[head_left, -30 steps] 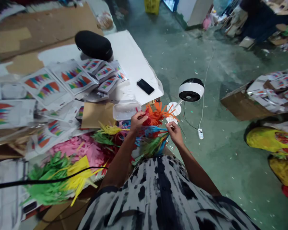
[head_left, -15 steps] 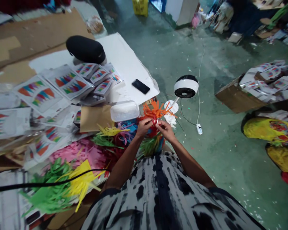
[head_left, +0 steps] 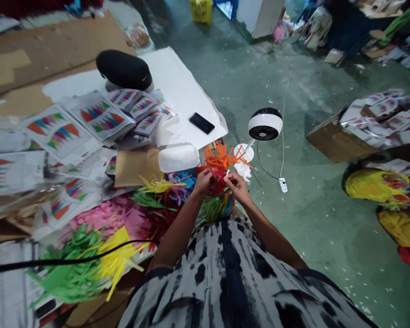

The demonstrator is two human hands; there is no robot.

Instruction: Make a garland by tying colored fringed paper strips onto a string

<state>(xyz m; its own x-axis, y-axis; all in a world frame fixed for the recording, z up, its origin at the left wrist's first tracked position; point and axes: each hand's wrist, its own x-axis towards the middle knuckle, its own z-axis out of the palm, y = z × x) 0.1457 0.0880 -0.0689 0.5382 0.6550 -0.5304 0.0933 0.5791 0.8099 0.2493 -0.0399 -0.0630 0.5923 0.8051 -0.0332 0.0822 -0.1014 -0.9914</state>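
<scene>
My left hand (head_left: 203, 183) is closed in a pinch at the edge of a red paper tassel (head_left: 218, 180). Across from it, my right hand (head_left: 238, 187) pinches a small white strip (head_left: 227, 173), whose tip sticks up past the fingers. Orange tassel fringe (head_left: 222, 157) spreads just beyond both hands. Below them, close to my shirt, hangs green fringe (head_left: 212, 207). To the left lie a yellow tassel (head_left: 161, 184), blue and purple strips (head_left: 182, 184) and a heap of pink fringe (head_left: 118, 217). A white plastic tub (head_left: 178, 158) stands just beyond my left hand.
Packed bags with printed tassel pictures (head_left: 100, 116) cover the table's left side. A black speaker (head_left: 123, 69) and phone (head_left: 201, 123) lie farther back. A white fan (head_left: 265, 124) stands on the floor; a cardboard box (head_left: 338, 139) of packets is at right. A black cable (head_left: 71, 262) crosses the left.
My hands have drawn slightly apart, and more of the red tassel shows between them. The white strip is now at my right fingertips, away from the left hand.
</scene>
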